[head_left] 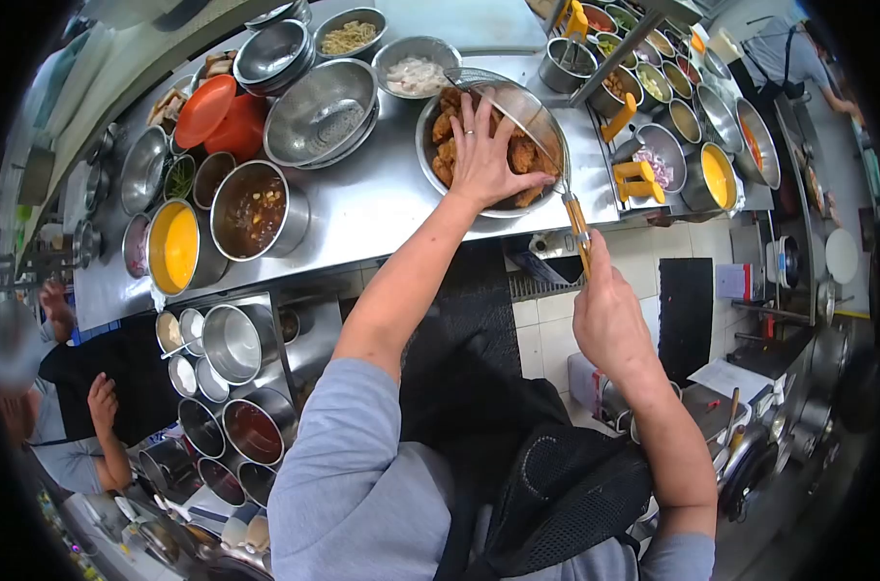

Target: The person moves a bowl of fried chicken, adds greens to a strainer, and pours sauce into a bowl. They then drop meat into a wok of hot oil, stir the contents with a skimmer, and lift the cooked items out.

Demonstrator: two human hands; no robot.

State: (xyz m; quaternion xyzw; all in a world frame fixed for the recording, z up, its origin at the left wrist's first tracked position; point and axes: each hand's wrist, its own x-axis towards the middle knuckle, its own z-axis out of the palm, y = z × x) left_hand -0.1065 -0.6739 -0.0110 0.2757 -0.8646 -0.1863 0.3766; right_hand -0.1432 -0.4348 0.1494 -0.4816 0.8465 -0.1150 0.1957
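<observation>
My left hand lies with spread fingers on brown fried pieces, which look like fried chicken. They sit in a steel bowl at the table's front edge. My right hand is wrapped round the wooden handle of a wire-mesh skimmer. The skimmer's round mesh head is tilted over the bowl's right and far side, against the pieces. My left thumb reaches close to the skimmer's rim. Some of the pieces are hidden beneath my left hand.
Left of the bowl stand a steel colander, a pot of brown liquid and a pot of yellow liquid. Containers with yellow handles stand to the right. Another person's hand shows at far left.
</observation>
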